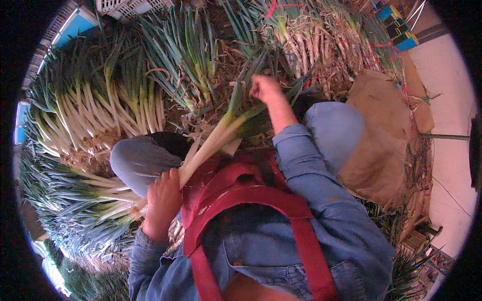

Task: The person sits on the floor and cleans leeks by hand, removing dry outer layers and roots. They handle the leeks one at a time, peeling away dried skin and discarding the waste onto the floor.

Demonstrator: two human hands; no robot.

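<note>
My left hand [162,199] is closed around the lower white stems of a few green onions [211,145], which slant up and right across my lap. Near their green leaves, my right hand [265,88] is curled and slightly blurred; whether it grips a leaf I cannot tell. A red apron [241,184] lies over my lap beneath the stems. Left of my knee, long white-stemmed green onions [90,109] with roots lie in a pile. Another bundle of green onions [188,64] lies ahead of me, with loose peelings [196,124] between it and my lap.
Bundles of untrimmed onions [312,49] with red ties lie at the upper right. A brown sheet [376,139] is beside my right knee. White plastic crates [131,7] stand at the top left, and more onions [79,214] spread along the left. A pale wall or floor surface [452,94] borders the right.
</note>
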